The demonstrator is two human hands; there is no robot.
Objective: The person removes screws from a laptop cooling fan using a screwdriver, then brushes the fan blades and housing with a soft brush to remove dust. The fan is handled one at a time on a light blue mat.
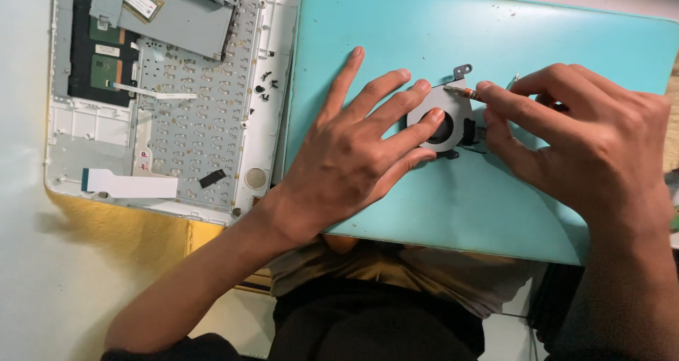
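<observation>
A small grey laptop cooling fan point(453, 113) with a round black opening lies on a turquoise laptop lid point(438, 28). My left hand point(353, 149) rests flat on the lid, its fingertips pressing on the fan's left edge. My right hand point(587, 135) grips a thin screwdriver point(463, 91) with an orange band, its tip at the fan's upper edge beside a small metal tab. Most of the tool's handle is hidden inside my fingers.
An opened white laptop base point(163, 92) lies at the left, showing a metal keyboard backing, green circuit boards, a white ribbon cable point(131, 185) and several loose black screws point(265, 85). A yellow surface point(141, 237) shows below it. My lap is under the lid's near edge.
</observation>
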